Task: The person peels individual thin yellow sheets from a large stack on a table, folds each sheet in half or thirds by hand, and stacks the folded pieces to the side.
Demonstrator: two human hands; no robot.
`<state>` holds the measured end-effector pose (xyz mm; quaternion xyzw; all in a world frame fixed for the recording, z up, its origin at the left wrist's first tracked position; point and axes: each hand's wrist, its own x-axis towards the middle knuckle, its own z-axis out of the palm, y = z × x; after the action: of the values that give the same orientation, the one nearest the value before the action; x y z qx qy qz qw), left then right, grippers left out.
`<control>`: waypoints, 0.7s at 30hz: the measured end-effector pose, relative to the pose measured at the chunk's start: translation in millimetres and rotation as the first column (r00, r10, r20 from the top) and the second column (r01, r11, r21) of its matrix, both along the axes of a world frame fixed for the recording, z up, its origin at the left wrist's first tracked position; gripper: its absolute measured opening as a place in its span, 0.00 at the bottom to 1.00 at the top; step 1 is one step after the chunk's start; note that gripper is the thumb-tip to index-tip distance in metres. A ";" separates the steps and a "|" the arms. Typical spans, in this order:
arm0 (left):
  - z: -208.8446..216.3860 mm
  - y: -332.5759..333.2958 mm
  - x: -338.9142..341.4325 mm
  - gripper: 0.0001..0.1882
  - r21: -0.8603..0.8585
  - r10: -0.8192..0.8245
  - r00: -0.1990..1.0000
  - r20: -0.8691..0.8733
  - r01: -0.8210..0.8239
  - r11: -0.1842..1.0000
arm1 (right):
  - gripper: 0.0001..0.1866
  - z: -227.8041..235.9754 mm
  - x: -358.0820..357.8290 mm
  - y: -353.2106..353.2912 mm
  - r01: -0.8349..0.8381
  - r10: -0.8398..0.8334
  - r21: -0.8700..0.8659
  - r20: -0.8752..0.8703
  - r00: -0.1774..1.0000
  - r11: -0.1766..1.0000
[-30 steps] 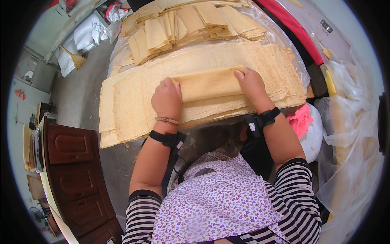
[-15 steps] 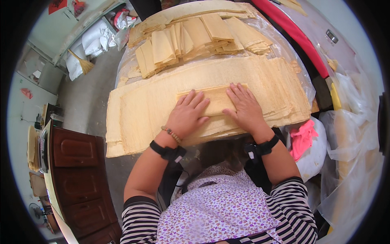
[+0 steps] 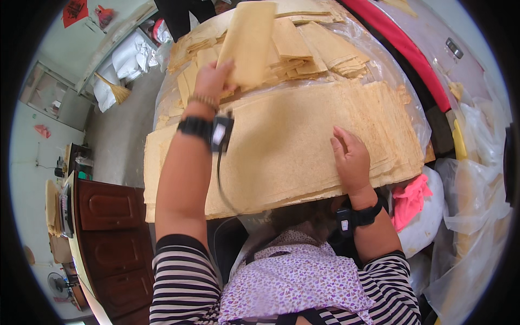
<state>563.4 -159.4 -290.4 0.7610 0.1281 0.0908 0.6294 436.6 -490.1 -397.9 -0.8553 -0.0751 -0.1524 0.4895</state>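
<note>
My left hand [image 3: 212, 81] is closed on the lower left edge of a folded tan sheet [image 3: 252, 43], raised over the pile of folded sheets [image 3: 290, 40] at the far side. The held sheet is a long flat strip, thin like tofu skin. Below it spreads a wide stack of large tan sheets [image 3: 281, 146] with ragged edges. Over this stack's right part is my right hand [image 3: 353, 157], empty, its fingers loosely bent and somewhat apart; whether it touches the stack I cannot tell.
Clear plastic film [image 3: 417, 114] lies under the stacks, and a red padded strip [image 3: 406, 49] runs along the right. A white sack with a pink cloth [image 3: 410, 200] on it stands at the near right. Dark wooden cabinet [image 3: 111, 206] at left; a broom [image 3: 118, 92] beyond.
The folded sheet, earlier flat on the big stack under both hands, has been lifted away and forward-left by my left hand. My right hand has let go and drawn slightly right and back.
</note>
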 end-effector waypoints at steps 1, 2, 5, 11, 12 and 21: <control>-7.1 18.9 18.8 0.25 0.025 0.015 1.000 -0.020 -0.014 1.000 | 0.13 2.8 -0.3 3.3 -0.006 0.014 -0.085 0.088 0.996 0.996; -20.7 43.0 29.0 0.25 0.023 0.020 0.999 -0.027 -0.019 1.000 | 0.12 5.5 -0.2 6.2 -0.001 0.030 -0.167 0.174 0.984 0.986; -48.2 56.0 30.6 0.23 0.678 0.040 0.995 0.088 -0.090 0.730 | 0.12 2.7 0.7 -1.2 -0.045 0.107 -0.247 0.243 0.964 0.968; -63.4 -39.6 -137.0 0.12 0.710 -0.463 0.885 0.050 0.294 0.640 | 0.14 7.2 -32.0 -16.1 -0.220 0.226 0.114 -0.040 0.973 0.969; -63.9 -50.7 -161.0 0.11 0.752 -0.500 0.861 0.095 0.267 0.602 | 0.14 10.4 -43.5 -23.2 -0.196 0.203 0.104 -0.053 0.978 0.975; -77.3 -73.9 -221.3 0.12 0.878 -0.546 0.826 0.141 0.150 0.454 | 0.25 -1.5 -70.9 -106.5 0.294 0.255 0.855 -0.426 0.868 0.426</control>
<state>342.1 -233.3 -367.7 0.9386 -0.2280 0.1616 0.2021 365.7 -596.7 -399.3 -0.4659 0.1572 0.0505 0.8693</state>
